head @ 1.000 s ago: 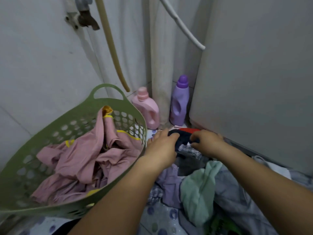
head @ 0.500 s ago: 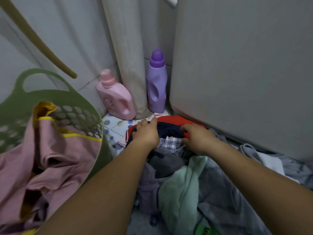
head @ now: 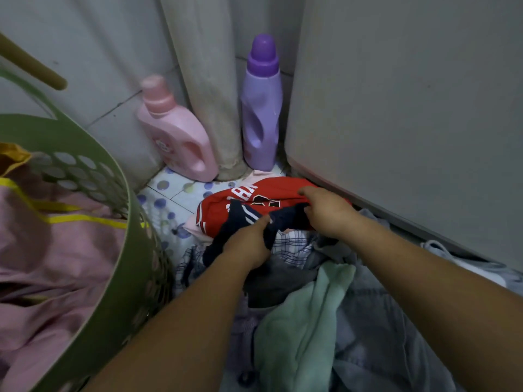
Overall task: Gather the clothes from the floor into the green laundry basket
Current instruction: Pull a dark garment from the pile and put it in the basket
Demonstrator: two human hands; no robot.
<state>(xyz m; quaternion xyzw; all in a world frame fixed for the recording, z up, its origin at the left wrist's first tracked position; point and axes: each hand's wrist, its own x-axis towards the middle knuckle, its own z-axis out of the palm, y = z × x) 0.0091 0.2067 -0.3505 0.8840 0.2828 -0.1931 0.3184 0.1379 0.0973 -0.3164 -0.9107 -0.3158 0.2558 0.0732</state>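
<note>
The green laundry basket (head: 121,250) stands at the left with a pink garment with yellow trim (head: 51,250) inside. A heap of clothes lies on the floor right of it: a red jersey (head: 226,202), a navy garment (head: 249,216) on top of it, a checked cloth (head: 294,247), a mint green piece (head: 305,321) and grey-blue fabric (head: 382,321). My left hand (head: 249,244) pinches the navy garment at its near edge. My right hand (head: 325,213) grips the same navy garment at its far right end, over the red jersey.
A pink detergent bottle (head: 175,131) and a purple bottle (head: 261,106) stand against the wall beside a grey pipe (head: 209,89). A large grey appliance (head: 410,108) walls off the right. Dotted floor tile (head: 169,199) shows between basket and clothes.
The view has swung right and closer to the pile, so the basket sits further left. Both hands have bunched the navy garment, and more of the red jersey shows.
</note>
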